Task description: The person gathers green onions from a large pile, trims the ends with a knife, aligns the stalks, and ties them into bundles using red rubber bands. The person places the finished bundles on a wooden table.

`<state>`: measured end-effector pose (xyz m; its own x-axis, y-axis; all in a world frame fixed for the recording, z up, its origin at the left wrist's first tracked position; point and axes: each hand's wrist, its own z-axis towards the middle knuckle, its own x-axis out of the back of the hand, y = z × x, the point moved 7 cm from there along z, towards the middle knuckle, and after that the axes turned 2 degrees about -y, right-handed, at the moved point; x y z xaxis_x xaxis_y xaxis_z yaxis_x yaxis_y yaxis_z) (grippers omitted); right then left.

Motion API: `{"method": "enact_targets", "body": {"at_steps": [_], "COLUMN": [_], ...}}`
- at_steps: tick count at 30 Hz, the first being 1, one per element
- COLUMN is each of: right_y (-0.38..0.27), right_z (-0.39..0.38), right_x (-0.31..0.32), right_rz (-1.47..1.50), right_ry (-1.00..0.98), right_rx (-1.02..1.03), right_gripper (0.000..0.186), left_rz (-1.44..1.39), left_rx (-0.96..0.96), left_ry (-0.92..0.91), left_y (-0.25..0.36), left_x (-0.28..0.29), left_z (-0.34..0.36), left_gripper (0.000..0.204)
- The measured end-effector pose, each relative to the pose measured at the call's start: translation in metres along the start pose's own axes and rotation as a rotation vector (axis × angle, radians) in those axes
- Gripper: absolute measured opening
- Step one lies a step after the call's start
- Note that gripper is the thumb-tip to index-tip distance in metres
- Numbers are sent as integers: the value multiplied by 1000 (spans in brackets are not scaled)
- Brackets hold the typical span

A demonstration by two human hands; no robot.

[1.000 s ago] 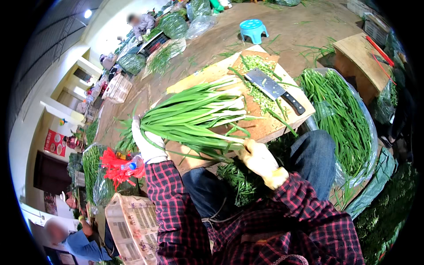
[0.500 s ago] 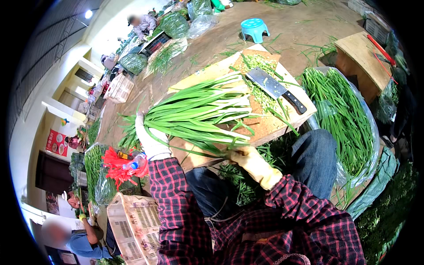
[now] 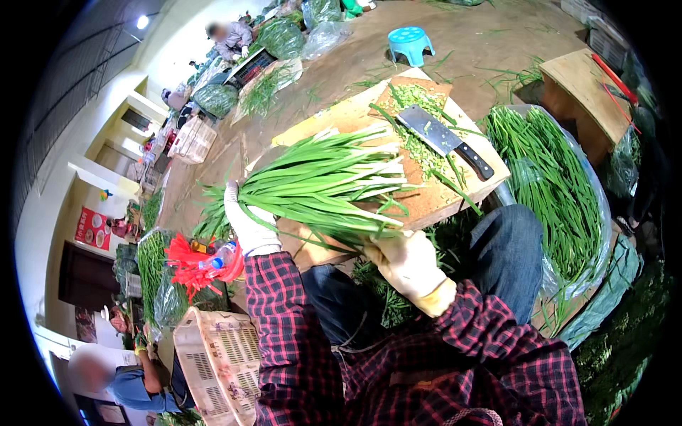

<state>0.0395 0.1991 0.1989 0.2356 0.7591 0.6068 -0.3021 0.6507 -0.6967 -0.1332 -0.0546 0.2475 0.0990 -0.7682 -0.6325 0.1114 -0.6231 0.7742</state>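
A big bundle of garlic chives lies across the wooden board, white stalk ends toward the right. My left hand, in a white glove, is wrapped round the leafy left part of the bundle. At the bundle's near edge my right hand, in a white and yellow glove, is closed with fingertips on a few loose leaves; its fingertips are partly blurred. A cleaver with a black handle rests on the board, right of the stalk ends. Chopped stalk bits are scattered around it.
To the right stands a plastic-lined container of loose chives, beside a wooden block. Red ties and a bottle are at left, above a plastic crate. A blue stool stands beyond the board. Other people work farther off.
My right hand has turned over, showing the glove's white side rather than its yellow one, and stays by the bundle's near edge. My left hand keeps its hold, shifting barely.
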Motion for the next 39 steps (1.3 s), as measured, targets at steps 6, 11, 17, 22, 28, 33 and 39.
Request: {"method": "enact_targets", "body": {"at_steps": [6, 11, 17, 22, 28, 33, 39], "right_y": [-9, 25, 34, -15, -9, 30, 22], "right_z": [-36, -58, -80, -32, -60, -88, -29], "right_x": [12, 7, 56, 56, 64, 60, 31], "right_rz": [-44, 134, -82, -265, 1, -63, 583], "right_ry": [-94, -213, 233, 173, 117, -53, 34], "right_rx": [262, 6, -53, 201, 269, -31, -291], "right_gripper": [13, 25, 36, 30, 13, 40, 28], "left_rz": [-38, -36, -74, -6, -5, 1, 5], "left_rx": [56, 44, 25, 19, -15, 38, -2], "left_ry": [-72, -10, 57, 138, 24, 71, 52], "left_y": [-10, -35, -15, -22, -9, -11, -8], "left_x": [-6, -13, 0, -9, -21, -29, -37], "left_z": [-10, -31, -17, -21, -30, -40, -48], "left_gripper": [25, 25, 24, 27, 25, 21, 25]}}
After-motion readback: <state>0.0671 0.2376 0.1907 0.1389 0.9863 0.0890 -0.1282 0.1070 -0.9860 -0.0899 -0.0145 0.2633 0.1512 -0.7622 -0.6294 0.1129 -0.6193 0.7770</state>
